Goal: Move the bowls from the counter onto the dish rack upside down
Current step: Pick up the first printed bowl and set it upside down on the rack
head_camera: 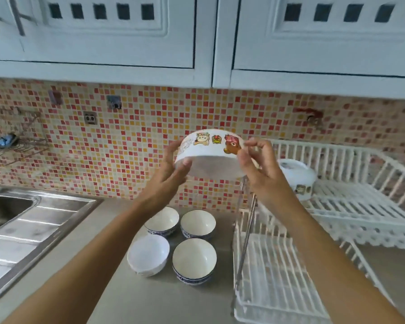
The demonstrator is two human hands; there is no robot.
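White ceramic up in the air: the cartoon bowl (209,155) is pinched between both hands, left hand (173,174) cupping its left wall, right hand (257,169) with fingers (250,145) curled onto the right rim. It tilts, mouth facing down toward the camera. The dish rack (351,202) lies to the right, nearer the right hand, one upturned bowl (297,176) already there. Four bowls (173,244) wait upright on the table (131,295) below.

A home kitchen: steel sink (8,208) set in a counter (131,295), mosaic tile backsplash (138,146), wall cupboards (108,31), a white dish rack (351,202) and bowls (194,260).
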